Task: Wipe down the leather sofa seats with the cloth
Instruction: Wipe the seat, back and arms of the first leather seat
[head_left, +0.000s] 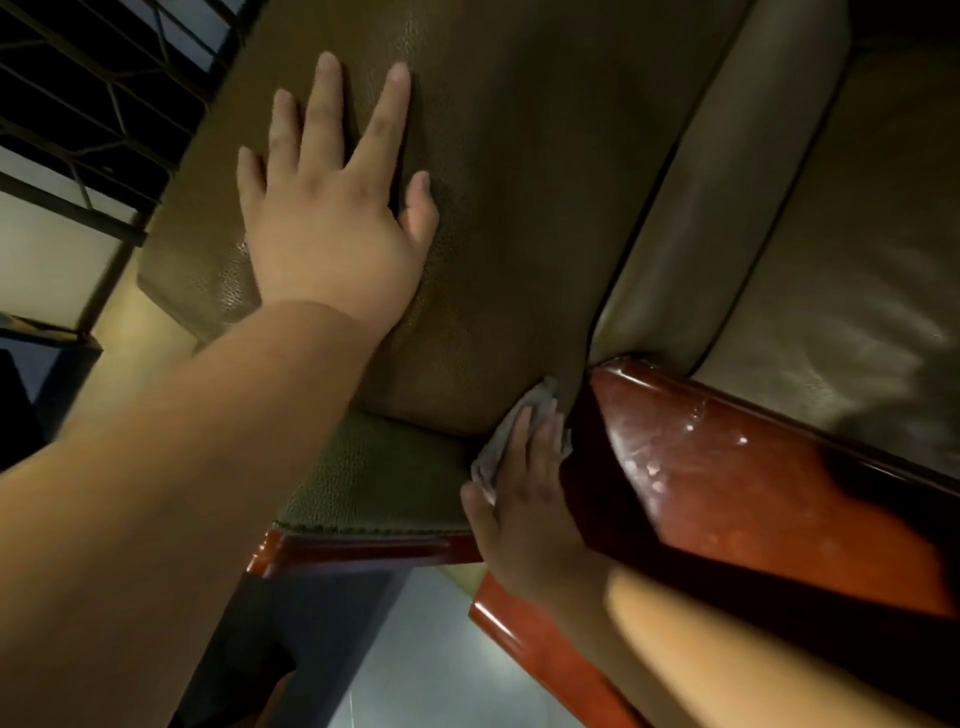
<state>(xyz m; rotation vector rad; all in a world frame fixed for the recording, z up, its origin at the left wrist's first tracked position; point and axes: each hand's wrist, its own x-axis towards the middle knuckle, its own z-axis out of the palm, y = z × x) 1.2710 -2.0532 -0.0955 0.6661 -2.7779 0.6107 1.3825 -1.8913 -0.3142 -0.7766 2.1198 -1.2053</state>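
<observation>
A: Where is your cloth (519, 431) right now?

B: Tucked in the narrow gap between the olive seat cushion (519, 234) and the glossy wooden armrest (727, 467). Your right hand (524, 514) presses it there, fingers laid over it and thumb out to the side, so that grip reads as flat pressure more than a pinch.

A: And the other hand?

B: Your left hand (337, 208) lies released, fingers spread flat on the cushion, apparently bracing it.

A: How will the cloth handle?

B: It looks thin, limp and light; I judge it will bunch and slip from under straight fingers in that tight seam. Gather a fold under your fingertips. The leather looks smooth, so the cloth should glide easily. The paler cushion (841, 249) beyond the armrest is not being touched.
</observation>
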